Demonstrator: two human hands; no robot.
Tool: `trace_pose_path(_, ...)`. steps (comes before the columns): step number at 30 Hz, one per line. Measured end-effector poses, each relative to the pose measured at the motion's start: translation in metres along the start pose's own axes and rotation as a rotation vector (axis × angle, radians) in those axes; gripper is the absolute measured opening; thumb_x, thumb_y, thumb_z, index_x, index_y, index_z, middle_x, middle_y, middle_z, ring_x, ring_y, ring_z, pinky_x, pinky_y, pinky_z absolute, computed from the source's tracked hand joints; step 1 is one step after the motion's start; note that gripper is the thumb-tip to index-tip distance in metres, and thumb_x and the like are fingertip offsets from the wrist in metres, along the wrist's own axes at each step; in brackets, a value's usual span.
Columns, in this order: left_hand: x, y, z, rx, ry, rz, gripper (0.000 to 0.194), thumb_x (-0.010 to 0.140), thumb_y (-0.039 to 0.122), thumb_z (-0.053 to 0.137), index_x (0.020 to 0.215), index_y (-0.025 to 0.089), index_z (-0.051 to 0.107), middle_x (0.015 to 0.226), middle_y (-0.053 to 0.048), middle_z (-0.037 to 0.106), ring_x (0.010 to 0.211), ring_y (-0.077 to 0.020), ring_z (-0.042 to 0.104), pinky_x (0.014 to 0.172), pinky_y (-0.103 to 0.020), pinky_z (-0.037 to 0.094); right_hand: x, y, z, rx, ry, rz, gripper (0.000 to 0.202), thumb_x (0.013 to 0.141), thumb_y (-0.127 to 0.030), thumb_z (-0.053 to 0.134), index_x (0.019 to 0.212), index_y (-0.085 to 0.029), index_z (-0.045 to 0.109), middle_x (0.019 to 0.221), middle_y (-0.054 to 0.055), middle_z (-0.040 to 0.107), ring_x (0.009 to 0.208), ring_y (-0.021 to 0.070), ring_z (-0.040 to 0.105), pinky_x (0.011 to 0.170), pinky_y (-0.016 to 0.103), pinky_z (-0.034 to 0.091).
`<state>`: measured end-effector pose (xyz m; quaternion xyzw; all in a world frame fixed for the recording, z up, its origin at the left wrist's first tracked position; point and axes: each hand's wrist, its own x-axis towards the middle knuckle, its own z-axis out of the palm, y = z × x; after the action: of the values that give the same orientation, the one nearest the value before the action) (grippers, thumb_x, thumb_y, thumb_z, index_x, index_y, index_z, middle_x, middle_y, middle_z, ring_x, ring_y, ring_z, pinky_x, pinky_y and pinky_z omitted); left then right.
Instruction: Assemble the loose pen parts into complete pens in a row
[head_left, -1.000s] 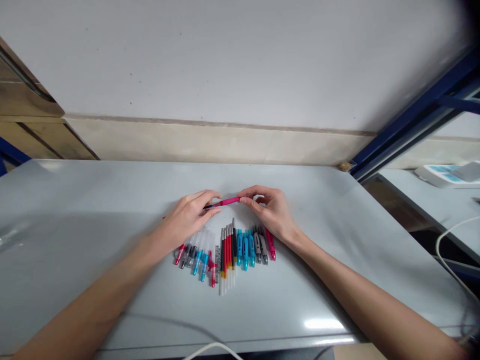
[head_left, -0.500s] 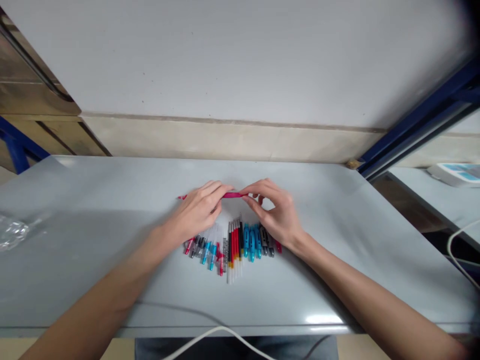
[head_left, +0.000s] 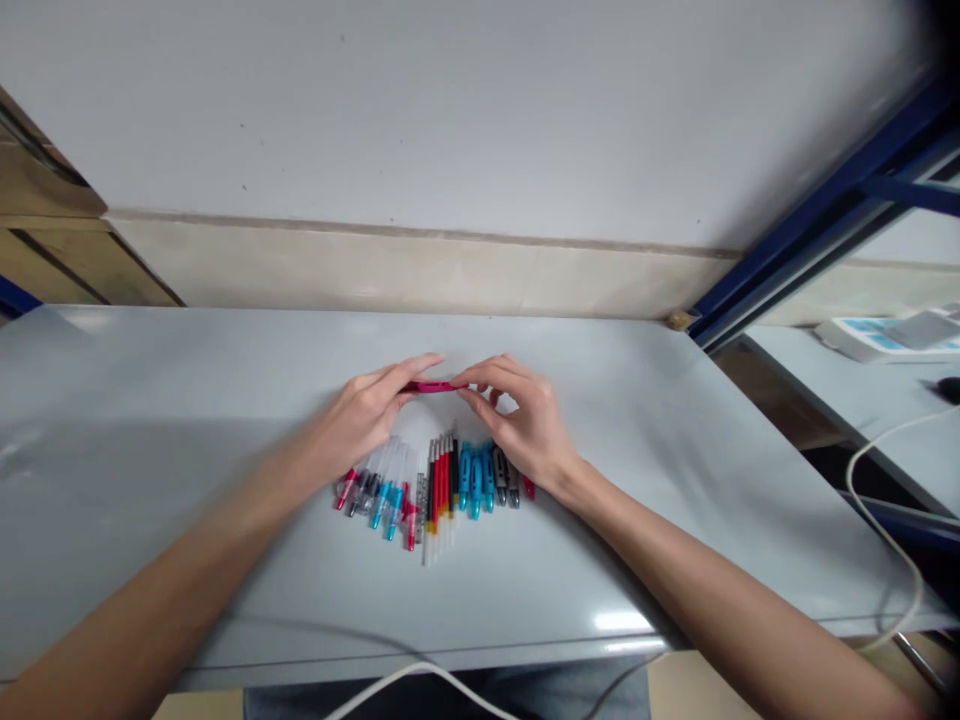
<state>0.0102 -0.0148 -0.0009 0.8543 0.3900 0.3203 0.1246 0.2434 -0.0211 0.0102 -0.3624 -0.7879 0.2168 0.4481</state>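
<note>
Across the grey bench [head_left: 300, 590], the left hand [head_left: 364, 410] and right hand [head_left: 521, 410] hold a pink pen part [head_left: 436, 387] in a nearly closed fingertip grip above the refills [head_left: 442, 480], where a slip could scatter them.

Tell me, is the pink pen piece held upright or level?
Roughly level: the pink pen piece runs sideways between the left hand and the right hand.

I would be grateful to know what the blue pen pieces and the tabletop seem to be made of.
The blue pen pieces look like glossy plastic, judging by their bright, even colour. The tabletop seems smooth and semi-gloss, with a bright glare patch; painted metal or laminate, hard to tell.
</note>
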Motion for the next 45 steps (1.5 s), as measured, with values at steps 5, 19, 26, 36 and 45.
trace_pose_path(5,0.001,-0.004,-0.004,0.028,0.1,-0.011,0.037,0.101,0.018,0.051,0.137,0.024,0.058,0.12,-0.005,0.073,0.104,-0.0177,0.072,0.096,-0.032,0.057,0.0,0.001,0.0,0.013,0.002,0.023,0.016,0.096,-0.018,0.061,0.101,-0.026,0.073,0.096,0.002,0.072,0.086,0.0192,0.062,0.074,0.034,0.052)
trace_pose_path(19,0.006,0.002,-0.002,0.08,0.036,0.005,0.024,0.101,0.02,0.051,0.121,0.017,0.062,0.109,-0.008,0.069,0.103,-0.0211,0.065,0.091,-0.035,0.052,0.0,-0.001,0.0,0.046,0.001,0.026,0.017,0.096,-0.015,0.061,0.101,-0.025,0.074,0.096,0.003,0.071,0.087,0.0182,0.062,0.073,0.032,0.051)
trace_pose_path(26,0.005,0.008,-0.004,0.089,-0.049,0.069,0.06,0.095,-0.002,0.035,0.148,0.024,0.043,0.12,-0.009,0.06,0.118,-0.0214,0.058,0.102,-0.04,0.051,-0.003,-0.002,0.004,0.081,0.021,-0.001,0.016,0.095,-0.013,0.064,0.1,-0.024,0.074,0.097,0.003,0.073,0.087,0.0184,0.063,0.073,0.032,0.051)
trace_pose_path(36,0.001,-0.001,-0.001,-0.062,0.07,-0.005,0.056,0.101,0.022,0.054,0.153,0.031,0.037,0.116,-0.003,0.072,0.106,-0.0179,0.071,0.1,-0.036,0.059,0.001,0.004,0.003,0.037,0.127,0.131,0.015,0.092,-0.014,0.064,0.094,-0.022,0.077,0.095,0.003,0.078,0.084,0.0188,0.069,0.068,0.031,0.048)
trace_pose_path(45,0.0,0.01,-0.002,-0.063,0.087,-0.031,0.067,0.1,0.028,0.06,0.158,0.034,0.029,0.117,-0.002,0.075,0.105,-0.0201,0.074,0.098,-0.035,0.061,0.001,0.004,0.004,0.047,0.169,0.127,0.015,0.093,-0.016,0.064,0.099,-0.023,0.077,0.099,0.003,0.077,0.09,0.0184,0.069,0.07,0.03,0.049)
